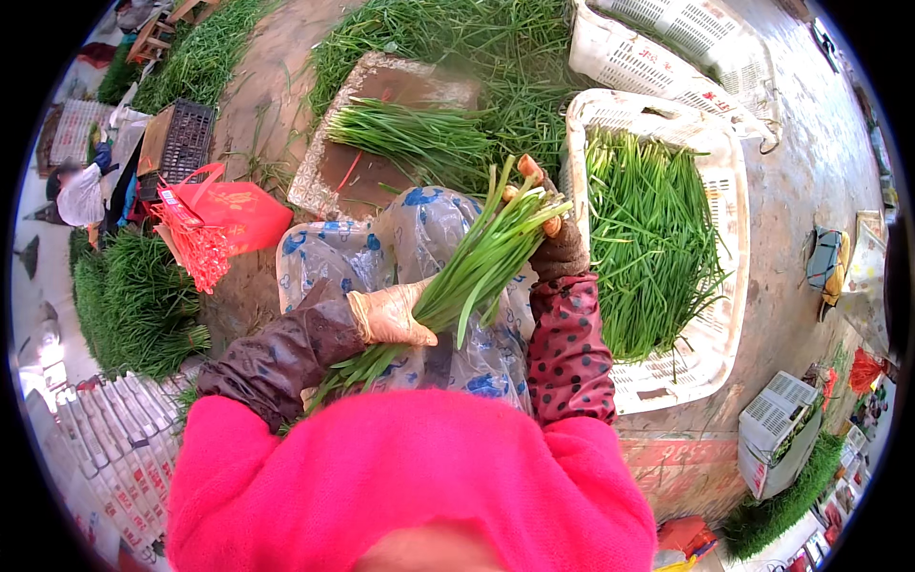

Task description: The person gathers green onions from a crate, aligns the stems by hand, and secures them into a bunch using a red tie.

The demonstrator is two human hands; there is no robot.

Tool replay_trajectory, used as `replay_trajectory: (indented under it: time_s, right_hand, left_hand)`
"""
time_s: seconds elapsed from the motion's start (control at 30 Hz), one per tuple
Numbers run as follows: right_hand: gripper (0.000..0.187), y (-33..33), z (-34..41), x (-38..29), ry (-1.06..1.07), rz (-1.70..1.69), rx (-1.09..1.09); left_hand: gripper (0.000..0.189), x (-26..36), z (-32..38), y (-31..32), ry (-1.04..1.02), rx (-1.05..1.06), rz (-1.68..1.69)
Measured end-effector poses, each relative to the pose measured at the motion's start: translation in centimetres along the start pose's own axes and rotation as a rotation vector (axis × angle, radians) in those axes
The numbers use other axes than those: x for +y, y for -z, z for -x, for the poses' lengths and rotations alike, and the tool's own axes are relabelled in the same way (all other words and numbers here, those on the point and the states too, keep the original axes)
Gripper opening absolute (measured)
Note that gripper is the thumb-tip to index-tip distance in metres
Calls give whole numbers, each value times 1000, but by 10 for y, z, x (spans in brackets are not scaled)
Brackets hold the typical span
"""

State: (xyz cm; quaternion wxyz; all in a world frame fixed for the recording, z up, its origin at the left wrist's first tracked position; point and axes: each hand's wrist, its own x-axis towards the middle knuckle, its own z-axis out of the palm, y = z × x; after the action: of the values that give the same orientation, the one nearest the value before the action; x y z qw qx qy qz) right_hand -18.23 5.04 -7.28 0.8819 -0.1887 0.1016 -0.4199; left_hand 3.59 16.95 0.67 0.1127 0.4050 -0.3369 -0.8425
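My left hand [397, 312], in a pale rubber glove, is closed around the leafy middle of a bunch of green Chinese chives [475, 264]. At the bunch's pale stem end is my right hand [541, 204], in a dark glove with bare fingertips; the fingers touch the stems, partly hidden by them. Ahead, a smaller pile of chives [411, 132] lies on a low patterned board [314, 161], beside a thin red tie [349, 170]. To the right, a white plastic crate [733, 286] holds many chives. A clear apron with blue prints covers my lap.
Loose chives [443, 36] are heaped beyond the board. At left are a red bag [246, 214] with red ties, a black crate [187, 139] and stacked chive bundles [136, 307]. More white crates [643, 64] stand at upper right. Another person [82, 193] is at far left.
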Motion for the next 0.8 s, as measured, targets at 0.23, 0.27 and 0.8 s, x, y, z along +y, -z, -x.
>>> replay_trajectory:
  time_s: [0.23, 0.27, 0.8]
  right_hand:
    - [75, 12, 1, 10, 37, -35, -62]
    - [73, 12, 1, 10, 31, -26, -55]
    - [58, -16, -8, 5, 29, 239, 74]
  left_hand:
    - [105, 21, 3, 6, -275, -34, -327]
    - [107, 27, 1, 11, -364, -31, -448]
    - [32, 48, -75, -2, -499, 755, 488]
